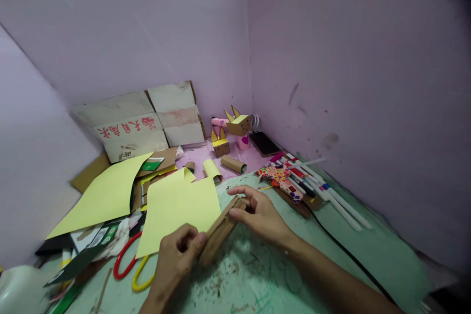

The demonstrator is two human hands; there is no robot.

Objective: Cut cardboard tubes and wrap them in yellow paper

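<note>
A folded strip of brown cardboard (218,240) slants across the front of the table, held between both hands. My left hand (179,250) pinches its lower left end with thumb and fingers. At the upper end my right hand (255,213) grips it, thumb on the near side and index finger stretched past the edge. Beside my left hand lies a cut sheet of yellow paper (180,206). Scissors with one red and one yellow handle loop (142,278) lie partly under that sheet, their blades hidden.
A larger yellow sheet (106,196) and scraps lie left. Two small cardboard boxes with pointed ears (221,147) stand at the back near cardboard tubes (232,163) and a phone (264,143). Markers (331,196), a flowered glue gun (281,179) and its black cord (346,250) are right.
</note>
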